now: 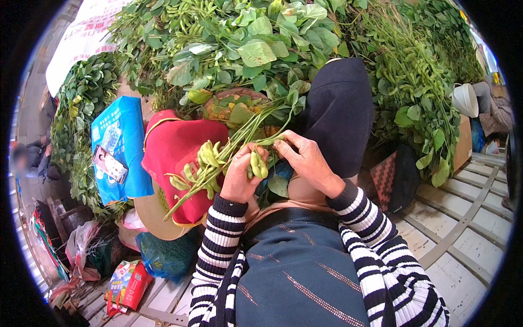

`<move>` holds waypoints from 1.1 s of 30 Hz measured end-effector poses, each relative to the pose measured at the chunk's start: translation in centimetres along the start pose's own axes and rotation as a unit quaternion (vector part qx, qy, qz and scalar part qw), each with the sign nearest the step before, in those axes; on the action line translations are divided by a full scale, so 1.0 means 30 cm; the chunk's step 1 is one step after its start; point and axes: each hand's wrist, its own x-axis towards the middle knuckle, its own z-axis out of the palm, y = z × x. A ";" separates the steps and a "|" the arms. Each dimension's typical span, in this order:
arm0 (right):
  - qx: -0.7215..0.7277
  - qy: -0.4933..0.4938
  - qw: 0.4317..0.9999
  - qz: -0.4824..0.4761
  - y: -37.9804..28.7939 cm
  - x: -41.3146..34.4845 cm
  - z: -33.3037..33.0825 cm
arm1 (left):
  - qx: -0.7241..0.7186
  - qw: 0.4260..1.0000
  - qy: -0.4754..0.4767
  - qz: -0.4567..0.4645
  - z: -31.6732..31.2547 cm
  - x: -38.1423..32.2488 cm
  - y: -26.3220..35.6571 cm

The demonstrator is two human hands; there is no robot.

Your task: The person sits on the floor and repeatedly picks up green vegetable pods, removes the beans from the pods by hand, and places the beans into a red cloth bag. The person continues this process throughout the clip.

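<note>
My left hand (240, 176) is closed around a bunch of green soybean stalks (235, 144). Several plump pods (257, 164) show at its fingertips. More pods (207, 155) hang from the stalks on the left, over a red cloth (184, 141) draped on my knee. Just to the right, my right hand (311, 161) pinches a green pod (269, 141) between thumb and forefinger, close to the left fingertips. Whether that pod is still joined to its stalk cannot be told. Beyond the hands, the stalks' leafy ends meet a dark cloth (339, 114) over my other knee.
Heaped soybean plants (261, 53) rise in front, with another pile (421, 81) at right. A phone (109, 163) lies on a blue bag (126, 139) beside a pale basin (157, 216). Bags (167, 253) crowd the slatted floor (461, 229). People sit at far left and right.
</note>
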 end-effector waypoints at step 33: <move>-0.142 -0.135 0.979 -0.063 0.030 -0.087 0.014 | 0.269 0.961 0.004 0.071 0.016 -0.008 -0.052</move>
